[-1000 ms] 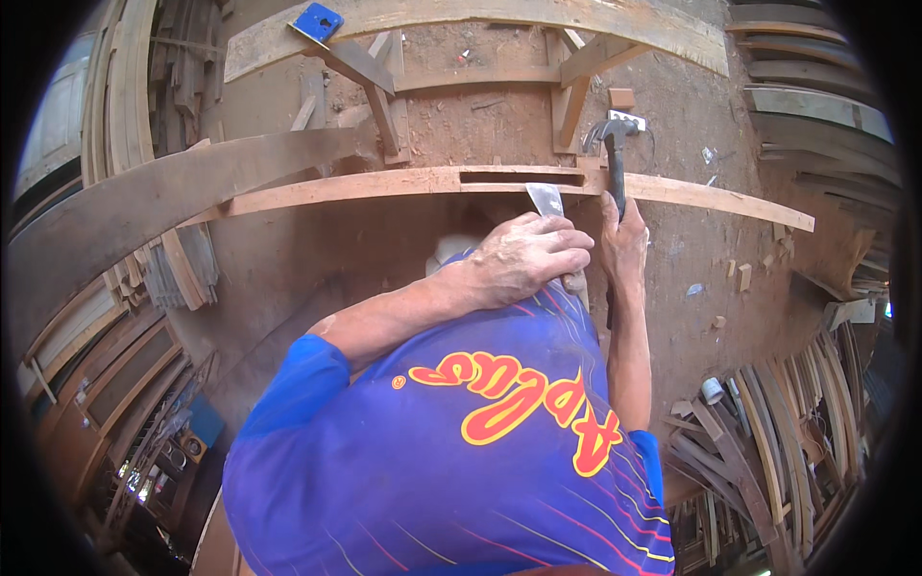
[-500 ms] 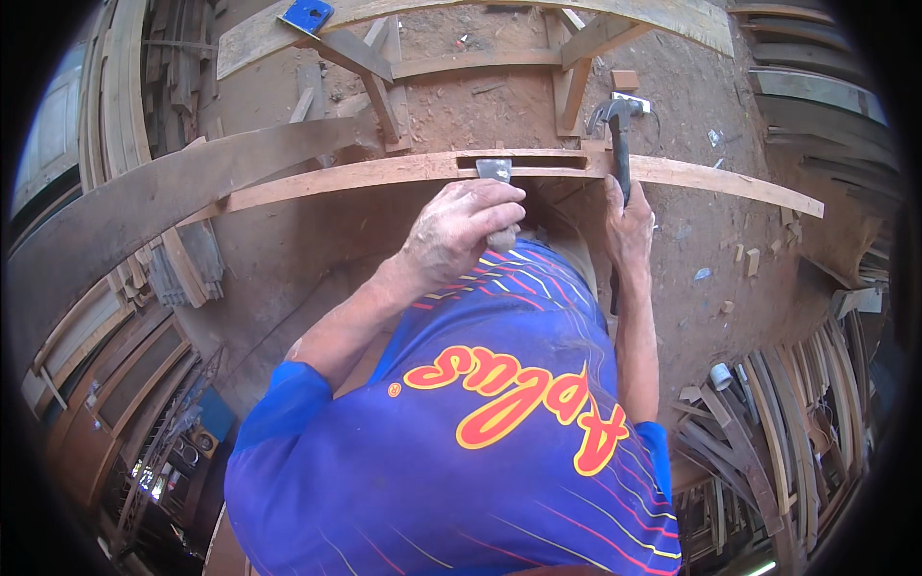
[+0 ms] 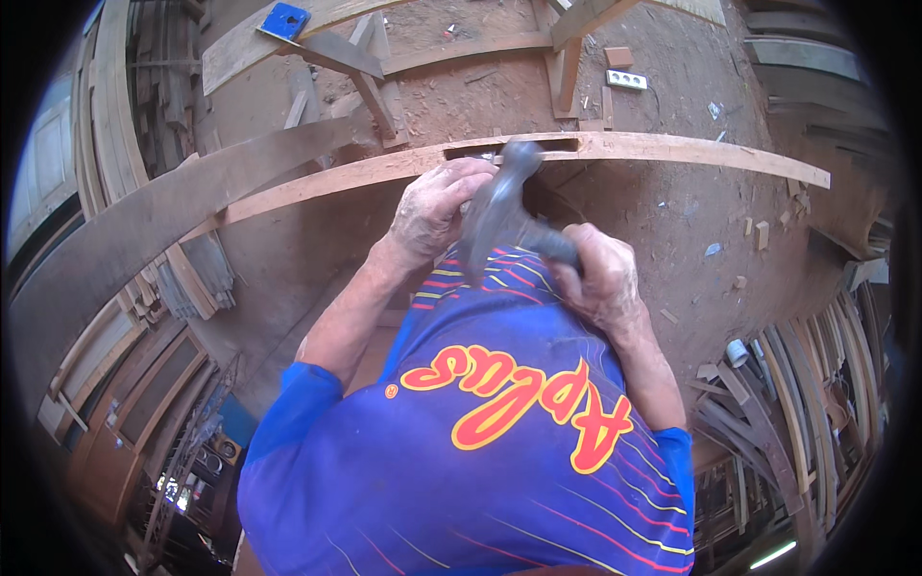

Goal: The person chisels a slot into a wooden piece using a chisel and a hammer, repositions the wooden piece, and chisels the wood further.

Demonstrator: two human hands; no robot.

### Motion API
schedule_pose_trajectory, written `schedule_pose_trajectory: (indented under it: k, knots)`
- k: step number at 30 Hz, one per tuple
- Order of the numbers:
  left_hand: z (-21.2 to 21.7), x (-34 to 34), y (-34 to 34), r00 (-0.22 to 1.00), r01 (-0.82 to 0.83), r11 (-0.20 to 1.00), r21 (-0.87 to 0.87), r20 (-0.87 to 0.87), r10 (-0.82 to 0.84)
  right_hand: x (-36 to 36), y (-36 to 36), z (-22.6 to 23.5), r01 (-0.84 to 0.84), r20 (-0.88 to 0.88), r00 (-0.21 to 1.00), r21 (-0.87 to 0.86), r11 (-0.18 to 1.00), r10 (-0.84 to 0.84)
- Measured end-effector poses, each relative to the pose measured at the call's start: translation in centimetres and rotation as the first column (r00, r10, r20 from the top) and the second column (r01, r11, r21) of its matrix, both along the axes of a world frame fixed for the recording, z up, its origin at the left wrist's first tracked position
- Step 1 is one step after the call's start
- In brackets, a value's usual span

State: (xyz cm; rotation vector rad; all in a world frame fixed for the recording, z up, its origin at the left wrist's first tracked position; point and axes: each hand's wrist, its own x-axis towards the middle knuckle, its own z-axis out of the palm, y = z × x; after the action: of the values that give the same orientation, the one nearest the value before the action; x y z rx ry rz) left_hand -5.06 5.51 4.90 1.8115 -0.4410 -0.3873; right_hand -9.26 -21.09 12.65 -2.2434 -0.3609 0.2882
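Observation:
A long, slightly curved wooden piece (image 3: 691,149) lies across the view, with a dark slot (image 3: 559,147) cut into its middle. At the slot's left part my left hand (image 3: 434,209) is closed on a chisel (image 3: 488,156). Only a little of the blade shows; the handle is hidden by my fingers and the hammer. My right hand (image 3: 605,276) grips a claw hammer (image 3: 499,213) by its dark handle. The hammer's head is raised in front of the chisel, close to my left hand, and blurred by motion. Whether it touches the chisel, I cannot tell.
A wide grey-brown plank (image 3: 192,202) rests at the left, overlapping the wooden piece's end. Beyond stands a wooden trestle (image 3: 461,53) with a blue object (image 3: 284,20) on it. A white power strip (image 3: 625,81) lies on the dirt floor. Stacked boards (image 3: 807,403) line the sides.
My right hand has swung the hammer from upright at the right to the left, over the chisel. My left hand has shifted slightly left and up, still on the chisel.

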Motion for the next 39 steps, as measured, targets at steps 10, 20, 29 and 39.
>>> schedule_pose_trajectory:
  k: [10,20,29,39]
  knots:
    - [-1.7,0.1,0.0,0.981,-0.050,0.999,-0.009,0.189,0.051,-0.2,0.7,2.6,-0.128,0.065,0.988,-0.167,0.978,0.141]
    - [-1.7,1.4,0.9,0.970,-0.151,0.943,-0.296,-0.226,0.084,0.4,3.1,2.2,-0.087,0.065,0.993,-0.180,0.980,0.101]
    - [0.4,2.4,2.4,0.691,-0.445,0.818,-0.365,-0.721,0.054,0.8,2.9,2.1,-0.011,-0.023,1.000,-0.208,0.978,0.006]
    - [-0.4,1.7,0.3,0.946,0.090,0.992,0.083,0.304,-0.112,0.2,1.7,1.8,-0.067,0.094,0.992,-0.161,0.985,0.083]
